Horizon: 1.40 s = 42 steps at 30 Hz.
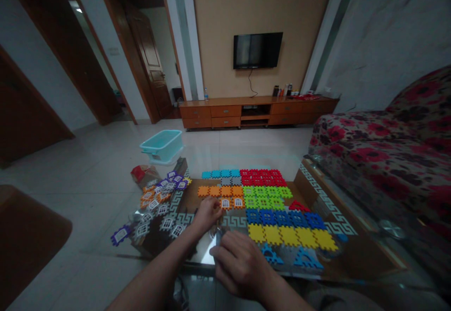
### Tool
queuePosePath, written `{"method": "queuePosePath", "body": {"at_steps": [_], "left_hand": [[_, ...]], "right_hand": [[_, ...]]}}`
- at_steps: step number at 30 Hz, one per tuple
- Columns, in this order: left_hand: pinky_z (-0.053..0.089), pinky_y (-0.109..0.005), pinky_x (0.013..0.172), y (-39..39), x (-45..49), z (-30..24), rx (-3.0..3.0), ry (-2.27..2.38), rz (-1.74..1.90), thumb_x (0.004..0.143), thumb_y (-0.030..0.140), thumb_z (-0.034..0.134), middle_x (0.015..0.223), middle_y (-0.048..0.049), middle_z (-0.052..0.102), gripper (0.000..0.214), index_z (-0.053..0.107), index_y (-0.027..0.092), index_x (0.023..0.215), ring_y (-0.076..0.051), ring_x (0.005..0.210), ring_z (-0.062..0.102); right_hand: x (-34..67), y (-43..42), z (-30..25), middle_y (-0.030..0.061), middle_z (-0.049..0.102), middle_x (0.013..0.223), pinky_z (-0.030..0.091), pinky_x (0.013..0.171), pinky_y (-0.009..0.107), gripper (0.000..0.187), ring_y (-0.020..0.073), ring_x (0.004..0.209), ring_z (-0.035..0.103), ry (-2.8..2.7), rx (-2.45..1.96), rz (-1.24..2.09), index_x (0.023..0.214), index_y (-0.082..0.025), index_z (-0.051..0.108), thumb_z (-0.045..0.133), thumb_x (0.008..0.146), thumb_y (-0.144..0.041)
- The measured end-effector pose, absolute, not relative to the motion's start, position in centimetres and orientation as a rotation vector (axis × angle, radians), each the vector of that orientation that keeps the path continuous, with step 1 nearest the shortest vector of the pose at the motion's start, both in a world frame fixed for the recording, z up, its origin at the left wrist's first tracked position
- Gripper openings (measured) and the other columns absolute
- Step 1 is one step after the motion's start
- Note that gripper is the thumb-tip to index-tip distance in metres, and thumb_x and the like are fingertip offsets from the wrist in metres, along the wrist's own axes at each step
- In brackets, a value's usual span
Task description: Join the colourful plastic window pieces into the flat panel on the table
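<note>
My left hand [208,212] reaches over the glass table, its fingers closed together at the left end of the row of orange window tiles [238,202]. What those fingers hold, if anything, is hidden. Plain orange tiles [226,191] lie just beyond it. Nearer to me, my right hand [239,261] is closed, with a small greyish piece [218,237] showing at its fingertips; its kind is not clear. Blue window tiles [282,218] and yellow tiles [288,236] lie in rows to the right of this hand.
On the glass table [352,250] are green tiles [262,202], red tiles [263,177], light-blue tiles [221,173] and blue triangular pieces [307,258]. Loose purple tiles [120,234] and white window pieces [143,229] lie left. A turquoise tub [164,146] stands on the floor beyond.
</note>
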<state>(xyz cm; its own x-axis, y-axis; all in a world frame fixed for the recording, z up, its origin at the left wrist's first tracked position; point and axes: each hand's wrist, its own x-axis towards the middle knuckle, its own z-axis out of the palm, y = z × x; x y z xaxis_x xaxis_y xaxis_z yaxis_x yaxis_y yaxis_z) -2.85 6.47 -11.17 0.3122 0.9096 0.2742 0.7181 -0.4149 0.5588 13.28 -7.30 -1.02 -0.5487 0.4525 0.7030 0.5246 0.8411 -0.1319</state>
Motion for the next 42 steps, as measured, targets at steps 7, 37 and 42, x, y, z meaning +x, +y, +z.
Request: {"method": "queuePosePath", "body": {"at_steps": [7, 37, 42], "left_hand": [[0.041, -0.027, 0.071, 6.49, -2.79, -11.11, 2.250, 1.475, 0.791, 0.077, 0.019, 0.063, 0.079, -0.0038, 0.064, 0.004, 0.064, 0.016, 0.080, -0.018, 0.078, 0.057], [0.040, -0.026, 0.071, 6.58, -2.59, -10.98, 2.250, 1.491, 0.763, 0.079, 0.021, 0.063, 0.078, -0.0040, 0.063, 0.006, 0.064, 0.016, 0.078, -0.018, 0.077, 0.057], [0.041, -0.027, 0.073, 6.60, -2.57, -11.05, 2.242, 1.474, 0.782, 0.078, 0.020, 0.062, 0.081, -0.0044, 0.065, 0.005, 0.065, 0.016, 0.081, -0.018, 0.080, 0.058]], "right_hand": [[13.34, -7.25, -0.92, 0.0027, 0.052, 0.070, 0.033, 0.058, 0.033, 0.012, 0.0183, 0.067, 0.045, -2.242, -0.705, -0.120, 0.082, -0.018, 0.058, 0.047, 0.084, -0.015], [13.32, -7.34, -0.97, 0.0029, 0.054, 0.071, 0.035, 0.058, 0.033, 0.012, 0.0182, 0.067, 0.047, -2.280, -0.736, -0.101, 0.083, -0.019, 0.058, 0.047, 0.085, -0.016], [13.29, -7.31, -1.02, 0.0028, 0.053, 0.070, 0.034, 0.058, 0.034, 0.011, 0.0184, 0.067, 0.046, -2.277, -0.737, -0.101, 0.082, -0.019, 0.058, 0.047, 0.084, -0.016]]}}
